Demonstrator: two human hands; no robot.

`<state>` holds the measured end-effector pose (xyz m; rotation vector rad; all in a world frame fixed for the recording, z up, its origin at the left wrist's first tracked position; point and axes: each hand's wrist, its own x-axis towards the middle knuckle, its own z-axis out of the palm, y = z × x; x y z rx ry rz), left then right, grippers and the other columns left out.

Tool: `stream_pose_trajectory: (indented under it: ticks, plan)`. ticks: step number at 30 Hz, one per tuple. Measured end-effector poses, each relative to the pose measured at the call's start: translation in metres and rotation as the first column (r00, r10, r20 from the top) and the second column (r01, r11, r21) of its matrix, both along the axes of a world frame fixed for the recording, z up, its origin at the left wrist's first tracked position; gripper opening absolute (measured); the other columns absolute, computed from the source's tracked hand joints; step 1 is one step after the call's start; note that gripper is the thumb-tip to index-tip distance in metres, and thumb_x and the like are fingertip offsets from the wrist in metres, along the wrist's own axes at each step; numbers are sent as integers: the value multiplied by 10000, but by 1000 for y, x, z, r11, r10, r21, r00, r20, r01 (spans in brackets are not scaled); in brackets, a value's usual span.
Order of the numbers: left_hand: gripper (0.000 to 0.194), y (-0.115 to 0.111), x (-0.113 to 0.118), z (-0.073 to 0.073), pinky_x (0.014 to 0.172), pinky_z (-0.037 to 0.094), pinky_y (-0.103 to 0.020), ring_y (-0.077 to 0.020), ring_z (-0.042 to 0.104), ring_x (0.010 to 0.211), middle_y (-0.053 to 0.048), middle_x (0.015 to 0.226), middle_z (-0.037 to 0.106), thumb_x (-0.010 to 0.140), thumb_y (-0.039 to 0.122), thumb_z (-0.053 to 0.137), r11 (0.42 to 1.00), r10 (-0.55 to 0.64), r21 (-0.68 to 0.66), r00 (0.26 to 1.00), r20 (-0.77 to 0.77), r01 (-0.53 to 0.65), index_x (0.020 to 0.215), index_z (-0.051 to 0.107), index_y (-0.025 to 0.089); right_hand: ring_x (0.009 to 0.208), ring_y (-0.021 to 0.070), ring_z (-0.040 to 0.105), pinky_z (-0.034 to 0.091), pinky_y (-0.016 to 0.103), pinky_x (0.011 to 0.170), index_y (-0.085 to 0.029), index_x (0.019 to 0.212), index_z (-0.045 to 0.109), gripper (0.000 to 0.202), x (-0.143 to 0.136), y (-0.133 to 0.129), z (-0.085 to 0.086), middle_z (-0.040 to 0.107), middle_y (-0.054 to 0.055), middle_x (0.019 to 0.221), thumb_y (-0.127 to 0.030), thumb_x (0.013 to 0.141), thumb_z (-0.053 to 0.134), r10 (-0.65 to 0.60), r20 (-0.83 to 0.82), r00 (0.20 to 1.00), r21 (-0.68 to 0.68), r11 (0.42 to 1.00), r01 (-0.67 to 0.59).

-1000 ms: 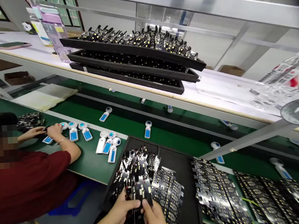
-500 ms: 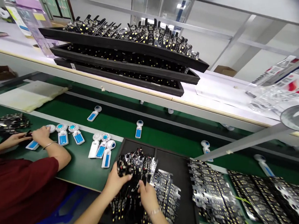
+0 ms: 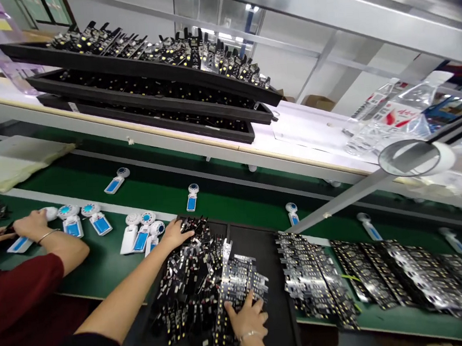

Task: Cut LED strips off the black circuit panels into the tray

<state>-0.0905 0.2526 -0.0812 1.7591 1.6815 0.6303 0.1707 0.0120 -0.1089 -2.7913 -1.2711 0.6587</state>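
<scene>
Head view, from the left: a clear purple plastic bottle [image 3: 3, 46] stands on a white shelf [image 3: 303, 128]. It has a yellow sticker, with no words that can be read. Below, a co-worker's hand [image 3: 32, 227] is by some white and blue plastic gadgets with round tops [image 3: 144, 238]. Long black trays full of circuit boards [image 3: 148, 67] sit one on top of another on the shelf, maybe to save room.

The person's left hand [image 3: 176, 236] is at the far left corner of a wide black tray [image 3: 255, 240]. Its thumb is apart from its fingers, but one cannot tell if it grips anything. Just below it, a messy heap of small black circuit boards [image 3: 191, 281] fills the tray's left side. Next to the heap are flatter, shiny circuit boards in rows [image 3: 240, 278], perhaps lined up to keep them tidy. The right hand [image 3: 249, 319] is spread wide over their edge and seems to hold nothing.

More shiny black boards [image 3: 309, 273] lie in slanted rows on the right, leaning close, likely to fit more in. Above, a clear plastic bottle [image 3: 399, 116] wears a red and white label, too blurry to read.
</scene>
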Motion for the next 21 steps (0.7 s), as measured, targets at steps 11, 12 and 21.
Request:
stream_pose_trajectory:
  ticks: [11, 12, 21]
  plan:
    - [464, -205, -15, -33, 879, 545, -430, -330, 493, 1259, -97, 1399, 500, 776, 526, 609, 988, -36, -131, 951, 308, 80, 1161, 603, 266, 958, 340, 674, 500, 421, 818, -40, 1374, 369, 650, 64, -16, 3, 652, 222, 1159, -370, 816, 421, -91, -272, 958, 303, 937, 175]
    - [460, -217, -13, -34, 873, 548, -423, -327, 502, 1250, -93, 1392, 508, 771, 519, 620, 983, -17, -167, 939, 343, 79, 1157, 608, 269, 942, 326, 681, 504, 402, 814, -46, 1345, 414, 638, 72, -17, 5, 679, 201, 1116, -377, 800, 434, -109, -297, 949, 324, 923, 208]
    - [409, -233, 23, 7, 911, 513, -382, -291, 578, 1160, -89, 1200, 651, 761, 457, 660, 964, -8, -222, 847, 532, 148, 1115, 632, 253, 993, 361, 656, 499, 425, 880, -82, 1034, 678, 696, 118, -37, 25, 729, 194, 997, -628, 668, 450, -123, -442, 889, 488, 798, 353]
